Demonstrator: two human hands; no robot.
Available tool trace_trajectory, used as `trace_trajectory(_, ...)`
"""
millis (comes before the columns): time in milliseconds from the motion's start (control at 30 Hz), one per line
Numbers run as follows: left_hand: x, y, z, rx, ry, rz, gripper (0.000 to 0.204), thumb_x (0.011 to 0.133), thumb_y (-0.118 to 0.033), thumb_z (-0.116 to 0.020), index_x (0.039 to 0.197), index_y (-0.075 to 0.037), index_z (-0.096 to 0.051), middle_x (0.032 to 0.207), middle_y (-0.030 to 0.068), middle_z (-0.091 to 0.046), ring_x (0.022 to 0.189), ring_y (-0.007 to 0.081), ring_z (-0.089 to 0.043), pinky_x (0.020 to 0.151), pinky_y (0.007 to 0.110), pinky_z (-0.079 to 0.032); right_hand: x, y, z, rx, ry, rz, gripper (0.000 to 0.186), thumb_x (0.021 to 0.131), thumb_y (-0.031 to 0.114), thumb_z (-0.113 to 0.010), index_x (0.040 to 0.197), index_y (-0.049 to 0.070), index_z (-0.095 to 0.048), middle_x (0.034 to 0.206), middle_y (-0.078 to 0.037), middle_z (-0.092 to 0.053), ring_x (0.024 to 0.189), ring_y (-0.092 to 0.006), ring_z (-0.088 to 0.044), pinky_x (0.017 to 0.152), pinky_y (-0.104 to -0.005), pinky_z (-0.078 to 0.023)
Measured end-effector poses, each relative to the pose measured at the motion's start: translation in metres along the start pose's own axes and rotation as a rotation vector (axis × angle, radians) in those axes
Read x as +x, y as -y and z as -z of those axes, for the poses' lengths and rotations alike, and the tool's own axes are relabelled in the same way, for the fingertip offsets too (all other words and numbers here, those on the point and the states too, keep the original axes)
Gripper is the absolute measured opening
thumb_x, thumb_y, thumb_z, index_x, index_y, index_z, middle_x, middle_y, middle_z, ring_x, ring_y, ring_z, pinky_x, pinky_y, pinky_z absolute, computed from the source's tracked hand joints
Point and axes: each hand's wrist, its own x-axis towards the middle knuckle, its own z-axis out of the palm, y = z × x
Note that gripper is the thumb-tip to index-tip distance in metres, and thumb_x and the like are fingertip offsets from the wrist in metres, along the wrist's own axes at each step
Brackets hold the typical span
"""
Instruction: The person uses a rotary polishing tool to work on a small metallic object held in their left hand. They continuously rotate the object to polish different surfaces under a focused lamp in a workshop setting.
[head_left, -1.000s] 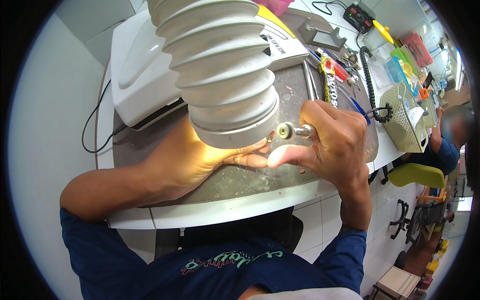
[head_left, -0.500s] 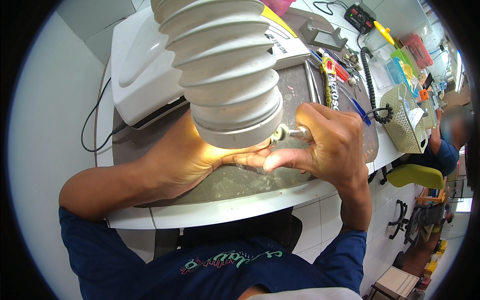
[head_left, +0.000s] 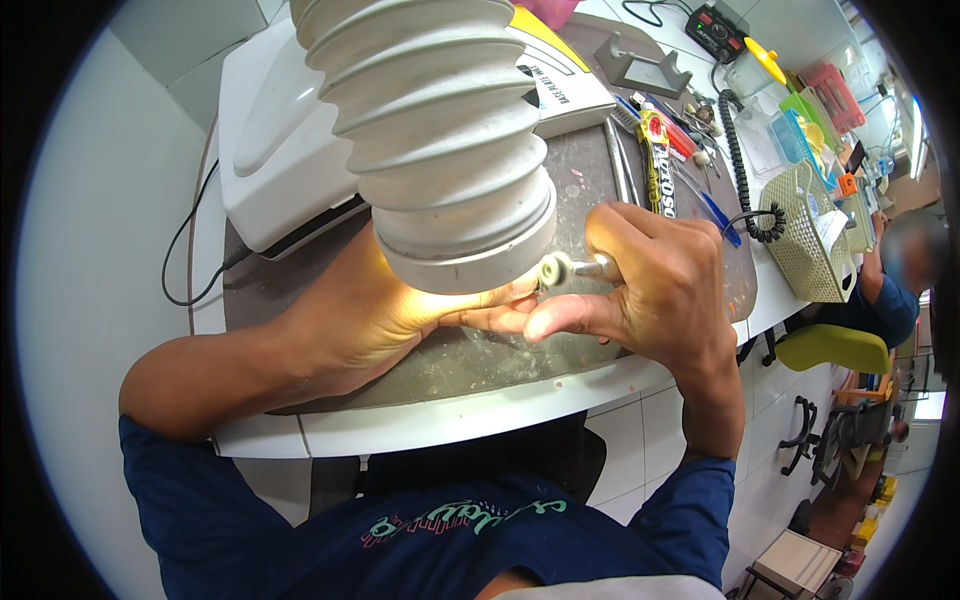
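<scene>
My left hand (head_left: pixel 390 320) is under the mouth of a white ribbed hose (head_left: pixel 430 130), its fingertips pinched on a small piece I cannot make out, partly hidden. My right hand (head_left: pixel 655 285) grips a metal rotary handpiece (head_left: pixel 598 266), thumb resting near the left fingers. The handpiece's small round pale wheel (head_left: pixel 555 269) meets the left fingertips just right of the hose rim. Beneath both hands lies a grey, dusty work mat (head_left: pixel 480 370).
A white machine (head_left: pixel 260 150) with a cable stands at left. Behind my right hand lie a yellow tube (head_left: pixel 655 160), tools, a grey stand (head_left: pixel 640 70) and a plastic basket (head_left: pixel 800 240). A co-worker (head_left: pixel 890 290) sits at the far right.
My right hand and the handpiece have shifted slightly left, bringing the wheel closer to the left fingertips. The left hand stays almost where it was.
</scene>
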Motion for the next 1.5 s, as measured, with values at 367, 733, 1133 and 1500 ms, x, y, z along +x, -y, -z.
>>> trace_trajectory(367,0.001,0.003,0.002,0.030,0.024,-0.048,0.051,0.091,-0.009,-0.066,0.134,0.000,-0.042,0.096,0.0060,-0.056,0.093,0.0154,-0.060,0.083,0.032,-0.058,0.001,0.000,-0.002,0.001,-0.023,0.004,0.068,0.064,0.073,-0.069,0.059,0.008,-0.047,0.051,0.000,-0.043,0.038,-0.0155,-0.045,0.037,-0.0292,-0.037)
trace_trajectory(733,0.000,0.000,0.001,0.026,0.040,-0.042,0.050,0.091,-0.006,-0.065,0.135,0.000,-0.042,0.099,0.0071,-0.057,0.093,0.0156,-0.061,0.083,0.032,-0.057,0.000,0.000,-0.002,-0.017,-0.007,0.003,0.069,0.064,0.074,-0.069,0.059,0.008,-0.047,0.051,0.000,-0.041,0.038,-0.0158,-0.045,0.037,-0.0290,-0.037)
trace_trajectory(1133,-0.001,0.000,0.000,0.026,0.015,-0.033,0.048,0.090,-0.005,-0.066,0.133,-0.001,-0.044,0.097,0.0071,-0.058,0.093,0.0153,-0.062,0.083,0.032,-0.058,0.000,0.000,-0.003,-0.021,-0.032,0.029,0.068,0.063,0.072,-0.070,0.059,0.009,-0.046,0.051,0.000,-0.040,0.038,-0.0161,-0.045,0.038,-0.0292,-0.038)
trace_trajectory(1500,0.000,0.002,0.001,0.032,0.015,-0.035,0.043,0.093,-0.008,-0.063,0.131,-0.001,-0.046,0.100,0.0077,-0.058,0.091,0.0154,-0.063,0.083,0.031,-0.058,0.001,-0.001,-0.002,-0.009,-0.029,0.043,0.066,0.065,0.070,-0.071,0.060,0.009,-0.046,0.052,0.000,-0.040,0.040,-0.0152,-0.046,0.038,-0.0291,-0.038)
